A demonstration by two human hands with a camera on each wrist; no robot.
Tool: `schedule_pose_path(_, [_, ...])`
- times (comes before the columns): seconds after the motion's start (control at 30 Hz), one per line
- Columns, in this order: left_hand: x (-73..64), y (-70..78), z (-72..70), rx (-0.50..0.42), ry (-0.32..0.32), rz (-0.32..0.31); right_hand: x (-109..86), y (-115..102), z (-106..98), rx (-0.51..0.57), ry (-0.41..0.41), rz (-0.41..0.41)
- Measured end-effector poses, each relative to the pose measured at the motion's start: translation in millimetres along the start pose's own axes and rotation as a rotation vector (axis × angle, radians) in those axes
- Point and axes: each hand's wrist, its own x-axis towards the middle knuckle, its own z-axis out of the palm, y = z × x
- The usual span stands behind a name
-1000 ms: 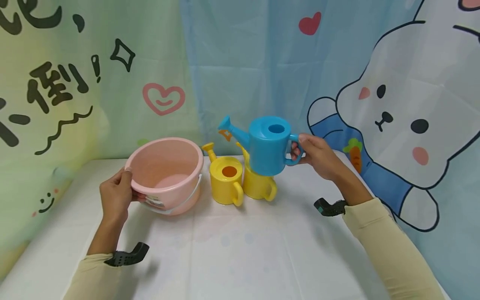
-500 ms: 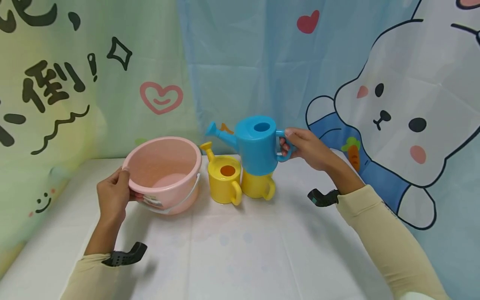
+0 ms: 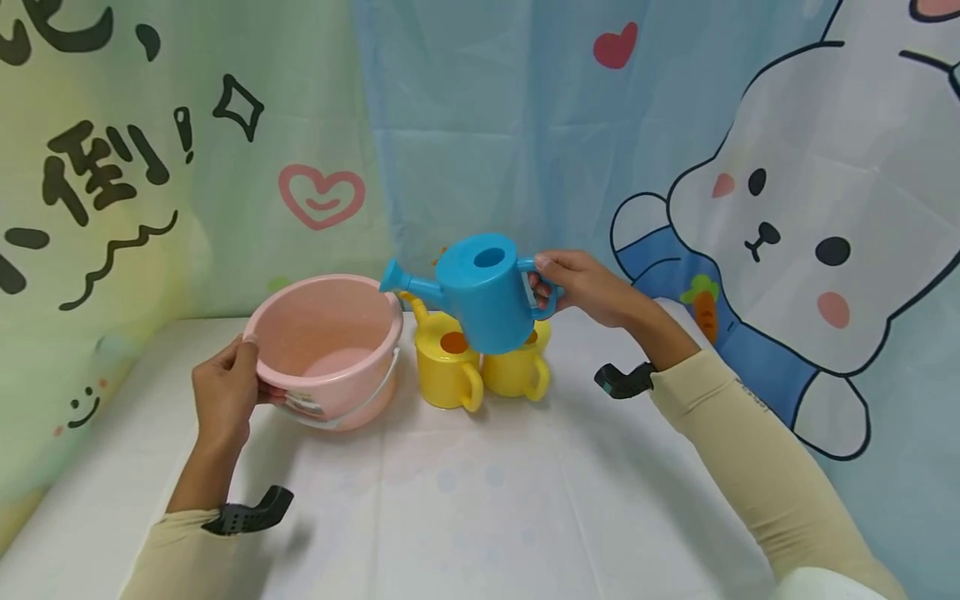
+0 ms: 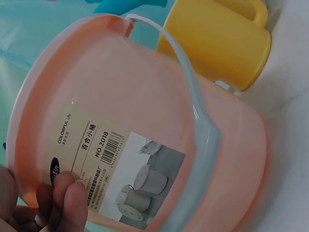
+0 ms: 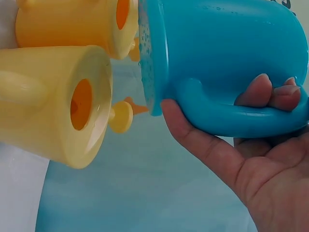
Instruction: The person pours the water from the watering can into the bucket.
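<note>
My left hand (image 3: 228, 383) pinches the near left rim of a pink bucket (image 3: 360, 387), thumb over the edge and fingers against its paper label (image 4: 116, 169). The bucket tilts a little and its white handle (image 4: 198, 116) hangs down the outside. With my right hand (image 3: 588, 287) I grip the handle of a blue watering can (image 3: 487, 296), held in the air. Its spout tips down to the left, with the sprinkler head at the bucket's right rim. Water drops dot the can's top in the right wrist view. Whether water flows from the spout I cannot tell.
Two yellow watering cans, a left one (image 3: 442, 375) and a right one (image 3: 513, 372), stand on the white tabletop (image 3: 465, 500) just right of the bucket, below the blue can. A printed curtain (image 3: 465, 125) hangs behind the table.
My right hand has carried the blue watering can left, toward the bucket, and tipped its spout lower. The left hand and bucket stay nearly still.
</note>
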Motion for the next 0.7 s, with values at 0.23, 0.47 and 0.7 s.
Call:
schedule_pose_path(0.23, [0.2, -0.6, 0.9, -0.007, -0.016, 0.002, 4.5, -7, 0, -0.061, -0.061, 0.029])
schedule_pose_path(0.47, [2.1, -2.1, -0.2, -0.005, -0.021, 0.01, 8.9, -13, 2, -0.069, -0.104, 0.04])
schedule_pose_path(0.7, [2.1, -1.3, -0.3, 0.015, -0.02, 0.015, 12.5, -17, 8, -0.085, -0.108, 0.041])
